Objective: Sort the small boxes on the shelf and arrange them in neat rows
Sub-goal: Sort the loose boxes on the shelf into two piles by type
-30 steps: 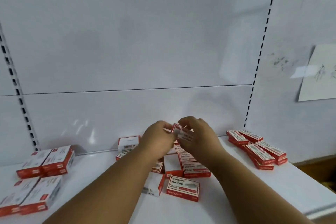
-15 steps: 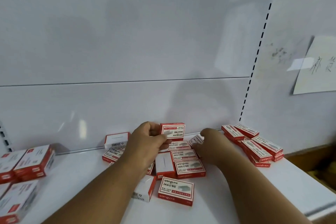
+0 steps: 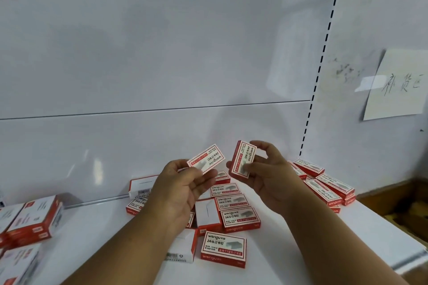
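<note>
Small boxes, red and white staple cartons, lie in a loose heap [image 3: 228,206] at mid-shelf, some overlapping and set at differing angles. Two further cartons are lifted above this heap. The left hand [image 3: 183,188] pinches one box [image 3: 206,161] by its lower edge, thumb on the printed face and fingers curled behind; the carton tilts up toward the right. The right hand [image 3: 268,178] grips a second box [image 3: 243,162] standing nearly on end, thumb on the printed face and fingers hooked over its upper and far edges. The two held boxes are near each other but apart. Stacked cartons [image 3: 30,220] sit at the left margin, and another group [image 3: 324,186] lies against the right rear corner. The white shelf [image 3: 289,257] shows bare surface between the heap and each side group, and along its front edge at right. A handwritten paper note [image 3: 398,85] hangs on the right wall.
</note>
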The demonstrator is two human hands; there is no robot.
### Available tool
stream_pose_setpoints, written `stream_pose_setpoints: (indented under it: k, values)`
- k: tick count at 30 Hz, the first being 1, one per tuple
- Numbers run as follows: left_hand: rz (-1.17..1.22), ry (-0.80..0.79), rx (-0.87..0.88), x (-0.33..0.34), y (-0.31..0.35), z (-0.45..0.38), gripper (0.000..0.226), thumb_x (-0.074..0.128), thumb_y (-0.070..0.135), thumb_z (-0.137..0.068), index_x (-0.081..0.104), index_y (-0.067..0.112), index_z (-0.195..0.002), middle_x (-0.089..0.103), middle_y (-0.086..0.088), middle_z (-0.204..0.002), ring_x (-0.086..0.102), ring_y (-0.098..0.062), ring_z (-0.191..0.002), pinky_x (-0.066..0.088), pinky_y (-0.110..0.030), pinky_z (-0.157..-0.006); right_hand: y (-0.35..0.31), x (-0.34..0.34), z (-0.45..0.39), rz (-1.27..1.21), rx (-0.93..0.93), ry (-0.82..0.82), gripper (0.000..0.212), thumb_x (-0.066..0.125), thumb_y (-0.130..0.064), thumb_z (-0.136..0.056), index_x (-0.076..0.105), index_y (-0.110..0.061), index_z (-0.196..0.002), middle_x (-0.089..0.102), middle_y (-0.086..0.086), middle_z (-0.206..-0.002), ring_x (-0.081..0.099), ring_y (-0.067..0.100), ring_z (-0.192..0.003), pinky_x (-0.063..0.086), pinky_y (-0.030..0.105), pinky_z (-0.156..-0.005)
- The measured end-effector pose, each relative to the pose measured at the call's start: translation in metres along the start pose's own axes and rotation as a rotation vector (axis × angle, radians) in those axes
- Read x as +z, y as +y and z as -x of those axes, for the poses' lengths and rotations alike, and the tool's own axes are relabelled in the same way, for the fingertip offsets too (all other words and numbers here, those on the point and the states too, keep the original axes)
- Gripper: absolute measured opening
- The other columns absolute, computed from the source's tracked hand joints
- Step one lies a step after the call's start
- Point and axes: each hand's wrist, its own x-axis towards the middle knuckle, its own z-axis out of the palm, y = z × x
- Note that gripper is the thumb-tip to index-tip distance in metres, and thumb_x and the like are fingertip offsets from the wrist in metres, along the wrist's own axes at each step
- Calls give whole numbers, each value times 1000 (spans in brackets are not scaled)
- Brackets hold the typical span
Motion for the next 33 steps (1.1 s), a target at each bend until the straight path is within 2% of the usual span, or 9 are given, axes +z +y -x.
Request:
stream_pose_setpoints:
  k: [4, 9, 12, 16, 20, 23, 27, 30, 33]
  values:
    - [-9, -29, -46, 9, 1, 3, 31, 53, -3, -93, 59, 19, -115, 74, -17, -97, 73, -34, -89, 60, -35, -63, -3, 1, 3, 208, -84, 96, 35, 62, 7, -87, 58, -15, -114, 72, 19, -101, 71, 37, -93, 58, 41, -79]
    - [-165, 59, -19, 32, 5, 8, 16, 63, 11, -91, 62, 10, -107, 75, -14, -86, 71, -20, -63, 52, -28, -50, -11, 1, 8, 213, -160, 171, 18, 61, -1, -91, 61, -10, -107, 74, 12, -96, 73, 30, -88, 57, 35, -73]
    - [-187, 56, -39, 56, 3, 9, 16, 68, 6, -86, 61, 5, -101, 74, -14, -77, 63, -15, -52, 47, -26, -43, -30, -13, 5, 329, -209, 146, 17, 62, -4, -91, 63, -13, -106, 76, 5, -91, 74, 25, -84, 57, 32, -67]
    - [-280, 73, -20, 100, -11, -2, 19, 69, -3, -79, 61, 9, -92, 72, -13, -76, 63, -21, -58, 48, -28, -47, -73, -56, -5, 539, -302, 234, 23, 67, -2, -85, 65, -17, -103, 76, 4, -85, 74, 27, -75, 56, 35, -60]
    - [-466, 84, -41, 150, -46, -25, 33, 67, -4, -79, 54, 14, -103, 72, -15, -91, 70, -24, -60, 50, -29, -50, -109, -114, -23, 821, -178, 299, 20, 69, -4, -82, 69, -16, -97, 74, 5, -77, 67, 23, -59, 55, 37, -53]
    - [-672, 114, 2, 180, -75, -47, 33, 66, -1, -80, 53, 19, -103, 73, -12, -92, 70, -20, -61, 51, -28, -52, -120, -145, -39, 1023, -15, 242, 17, 70, -7, -83, 69, -16, -97, 73, 7, -77, 66, 15, -47, 43, 20, -40]
    - [-928, 195, 40, 198, -103, -66, 29, 65, 0, -78, 57, 22, -95, 71, -4, -91, 69, -18, -76, 43, -22, -48, -121, -168, -58, 1256, 64, 120, 18, 71, -9, -82, 71, -3, -99, 73, 11, -78, 67, 13, -47, 47, 19, -39]
    - [-1063, 236, 31, 200, -112, -72, 25, 68, 4, -76, 59, 22, -90, 71, -3, -86, 68, -17, -75, 48, -25, -50, -117, -173, -65, 1458, 69, -16, 23, 70, -18, -82, 73, -3, -99, 74, 9, -81, 72, 19, -67, 58, 28, -58]
    - [-1262, 287, 98, 202, -110, -75, 20, 72, 16, -71, 60, 24, -84, 70, 2, -83, 68, -18, -79, 57, -38, -70, -111, -175, -70, 1528, 39, -88, 26, 70, -23, -83, 72, -5, -101, 73, 9, -88, 72, 20, -76, 59, 32, -68]
